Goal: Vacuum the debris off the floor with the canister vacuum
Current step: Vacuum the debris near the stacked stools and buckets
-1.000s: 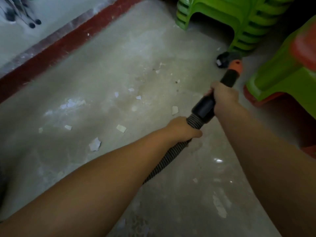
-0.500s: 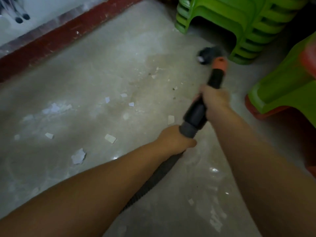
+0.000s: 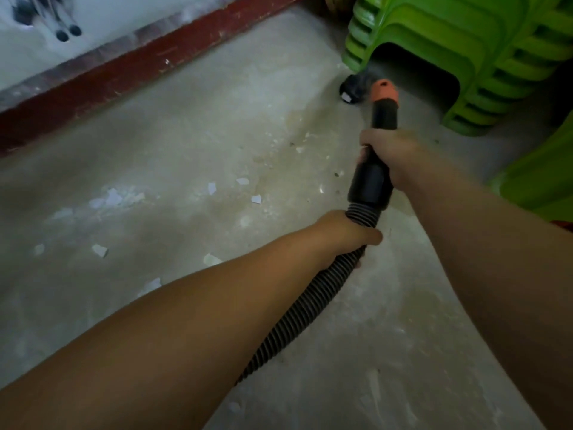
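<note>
At the centre of the frame, the ribbed hose [image 3: 305, 308] is showing black with grey ridges, running up into a plain black handle tube [image 3: 370, 184] capped by an orange collar [image 3: 384, 90]. The floor [image 3: 192, 125] is looking mottled grey with pale stains, white scraps [image 3: 99, 250] dotting its left half. A dark red strip [image 3: 124, 76] is crossing the upper left, and the stacked stools [image 3: 459, 41] at upper right are glowing bright green.

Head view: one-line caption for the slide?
Both hands steer the vacuum: right hand grips the black wand, left hand holds the ribbed hose, paper scraps litter the floor.
</note>
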Demonstrator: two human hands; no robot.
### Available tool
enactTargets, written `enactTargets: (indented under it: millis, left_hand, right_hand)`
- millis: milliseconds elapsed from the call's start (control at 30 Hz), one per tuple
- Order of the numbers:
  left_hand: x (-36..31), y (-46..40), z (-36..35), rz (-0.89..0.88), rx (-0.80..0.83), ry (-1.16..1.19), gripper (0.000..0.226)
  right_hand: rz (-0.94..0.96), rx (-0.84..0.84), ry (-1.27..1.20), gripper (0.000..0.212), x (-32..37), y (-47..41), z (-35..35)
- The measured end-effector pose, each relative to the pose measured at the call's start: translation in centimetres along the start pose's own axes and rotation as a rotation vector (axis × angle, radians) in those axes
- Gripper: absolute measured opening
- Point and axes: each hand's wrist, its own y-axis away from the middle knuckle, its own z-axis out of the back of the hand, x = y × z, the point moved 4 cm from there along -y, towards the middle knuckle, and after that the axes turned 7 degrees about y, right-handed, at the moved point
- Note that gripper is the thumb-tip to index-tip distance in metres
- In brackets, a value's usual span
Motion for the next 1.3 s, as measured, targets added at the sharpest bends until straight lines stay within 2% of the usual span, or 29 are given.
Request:
enactTargets:
  millis: [167, 333, 500, 600, 700, 833, 867, 933, 1033, 1100, 1200, 1300]
  left_hand:
    - [-1.2, -0.8, 0.4, 0.024, -0.026, 0.029, 0.014]
    - [0.8, 0.2, 3.2, 0.011, -0.125, 0.131, 0.015]
    - [-2.5, -0.7, 4.1, 0.019, -0.107, 0.080, 0.019]
    - [-2.6, -1.0, 3.3, 0.050, -0.102, 0.226, 0.022]
    - [-0.8, 0.0, 3.2, 0.054, -0.186, 0.394, 0.020]
    - [1.7, 2.2, 2.9, 0.036, -0.234, 0.393, 0.018]
    - [1.9, 2.4, 2.7, 0.029, -0.221, 0.376, 0.018]
    - [1.7, 2.6, 2.3, 0.000, -0.185, 0.309, 0.018]
    - [0.9, 2.8, 1.6, -0.045, -0.131, 0.183, 0.016]
    - [1.6, 3.3, 0.8, -0.022, -0.097, 0.125, 0.016]
    - [4.5, 5.0, 0.4, 0.024, -0.138, 0.151, 0.016]
    - [7.8, 7.1, 1.7, 0.048, -0.228, 0.252, 0.018]
  right_hand:
    - [-0.022, -0.084, -0.034, 0.013, 0.1, -1.6, 1.1]
    - [0.114, 0.131, 0.194, 0.020, 1.7, -0.2, -5.9]
    - [0.096, 0.024, 0.223, 0.020, 4.0, -2.3, -4.7]
    - [0.120, 0.022, 0.346, 0.015, 4.9, -2.5, -5.1]
    - [0.190, 0.157, 0.454, 0.018, 4.9, -0.5, -7.9]
    - [0.239, 0.450, 0.487, 0.013, 3.5, 3.1, -10.8]
    - [0.236, 0.473, 0.446, 0.013, 3.3, 3.4, -10.7]
    - [0.231, 0.354, 0.346, 0.019, 3.0, 3.1, -8.7]
    - [0.144, 0.034, 0.181, 0.017, 1.6, 1.6, -3.2]
    - [0.057, -0.029, 0.098, 0.015, 0.0, 2.0, -1.1]
    - [0.084, 0.064, 0.147, 0.019, -1.3, 5.0, -3.1]
    - [0.167, 0.295, 0.327, 0.022, -1.6, 9.0, -8.1]
